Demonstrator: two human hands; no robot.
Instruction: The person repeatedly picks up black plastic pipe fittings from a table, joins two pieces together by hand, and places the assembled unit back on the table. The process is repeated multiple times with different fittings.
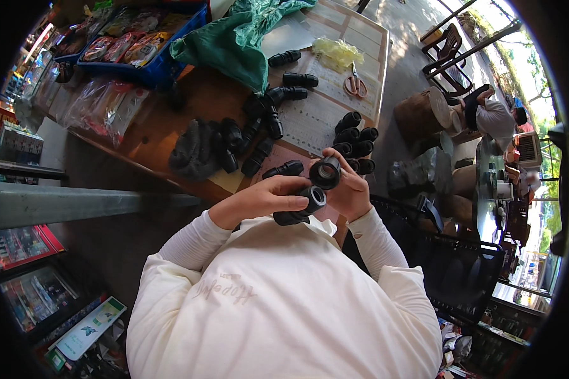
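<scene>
My left hand [262, 201] is closed around a black plastic pipe fitting [292, 216], its round open end turned up beside my thumb. My right hand [352, 194] grips a black threaded nut [323, 182], shaped like a short ring with a wide opening. The two parts are close together, the nut just above and right of the fitting. Beyond my hands, several black pipe fittings [258, 158] lie loosely on the wooden table [202, 95]. More of them stand grouped in a cluster [348, 134] to the right. One fitting [284, 169] lies right behind my left hand.
Scissors [354, 85] with orange handles lie by a crumpled yellowish plastic bag [336, 54]. A dark grey cloth [189, 151] sits left of the fittings. Farther back are a green bag [227, 44] and a blue crate [161, 72] of packets. A metal bar [88, 205] runs at left.
</scene>
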